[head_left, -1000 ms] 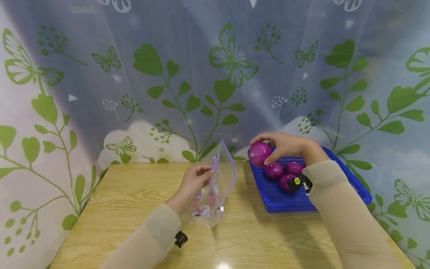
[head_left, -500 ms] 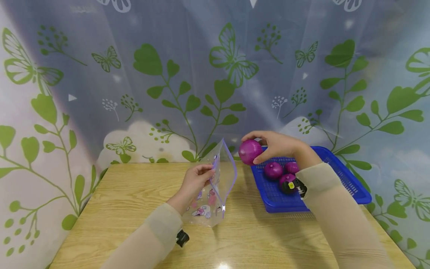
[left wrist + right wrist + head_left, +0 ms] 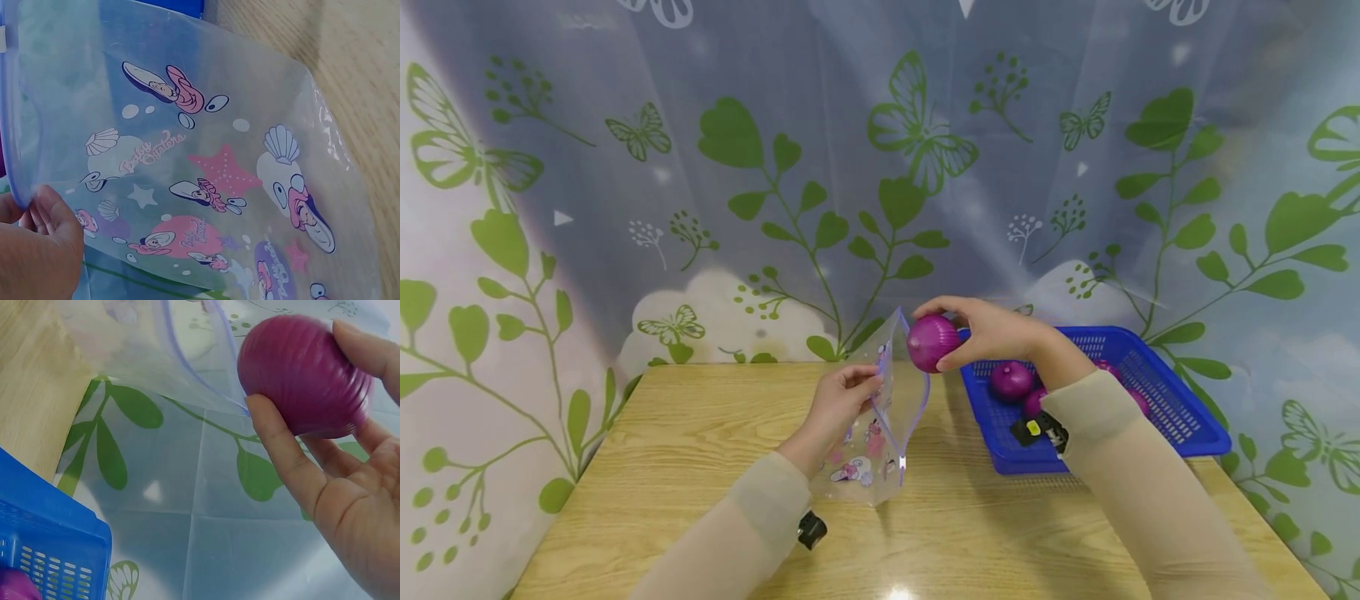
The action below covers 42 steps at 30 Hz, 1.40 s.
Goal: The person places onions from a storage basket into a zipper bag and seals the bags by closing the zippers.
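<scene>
My left hand (image 3: 838, 404) pinches the lilac rim of a clear zip bag (image 3: 219, 144) printed with cartoon oysters, shells and starfish. The bag's mouth gapes toward the right, with a white slider (image 3: 902, 462) at its lower end. Between thumb and fingers, my right hand (image 3: 992, 333) grips a purple onion (image 3: 303, 375). In the head view that onion (image 3: 933, 342) overlaps the upper edge of the bag's mouth. More purple onions, one of them (image 3: 1012, 381) in plain sight, lie in the blue basket (image 3: 1045, 462) beneath my right forearm, which partly hides them.
A light wood table (image 3: 700, 450) bears the bag and the basket, the basket at the right. Behind the table's back edge hangs a curtain (image 3: 820, 208) patterned with green leaves and butterflies. Each wrist carries a small black camera.
My right hand has carried the onion leftward from over the basket to the bag's mouth. The left hand and the bag have hardly moved.
</scene>
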{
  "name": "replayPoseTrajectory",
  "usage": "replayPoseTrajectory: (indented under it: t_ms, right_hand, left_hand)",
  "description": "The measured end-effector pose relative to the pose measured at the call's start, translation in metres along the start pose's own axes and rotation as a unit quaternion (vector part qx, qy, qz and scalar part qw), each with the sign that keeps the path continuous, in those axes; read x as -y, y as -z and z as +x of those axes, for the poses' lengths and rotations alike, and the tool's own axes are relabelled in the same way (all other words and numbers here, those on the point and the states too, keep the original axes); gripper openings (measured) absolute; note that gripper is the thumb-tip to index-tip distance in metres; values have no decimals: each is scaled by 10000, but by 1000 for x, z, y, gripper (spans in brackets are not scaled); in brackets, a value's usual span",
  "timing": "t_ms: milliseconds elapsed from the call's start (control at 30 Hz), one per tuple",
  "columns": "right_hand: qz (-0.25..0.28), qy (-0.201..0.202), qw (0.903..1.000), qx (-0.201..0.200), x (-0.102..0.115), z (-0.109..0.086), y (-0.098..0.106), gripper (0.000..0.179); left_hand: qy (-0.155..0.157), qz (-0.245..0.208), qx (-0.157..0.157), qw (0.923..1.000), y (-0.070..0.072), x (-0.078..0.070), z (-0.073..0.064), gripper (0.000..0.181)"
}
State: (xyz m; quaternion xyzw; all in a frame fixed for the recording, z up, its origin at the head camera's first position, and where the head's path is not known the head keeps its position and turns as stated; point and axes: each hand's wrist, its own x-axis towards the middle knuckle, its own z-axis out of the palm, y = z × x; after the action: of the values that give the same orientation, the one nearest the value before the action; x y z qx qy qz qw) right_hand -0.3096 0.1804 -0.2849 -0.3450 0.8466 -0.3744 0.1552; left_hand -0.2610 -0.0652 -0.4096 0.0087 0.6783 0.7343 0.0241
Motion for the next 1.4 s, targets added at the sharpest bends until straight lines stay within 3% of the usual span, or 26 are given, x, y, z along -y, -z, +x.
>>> replayPoseTrajectory:
  t_ms: [467, 900, 1267, 1400]
  right_hand:
    - [-207, 48, 9997, -85, 4, 10, -12, 76]
    - [-1014, 172, 9947, -76, 10, 22, -21, 72]
    - [-1256, 34, 9921, -56, 11, 22, -24, 73]
    - [-1181, -188, 9927, -147, 10, 22, -24, 69]
  left_hand:
    - [-33, -3, -39, 10000, -4, -2, 1, 27]
    - [-153, 251, 102, 9995, -2, -8, 3, 26]
    - [-106, 259, 67, 9996, -2, -7, 3, 24]
    - [-98, 293, 74, 9995, -1, -7, 1, 25]
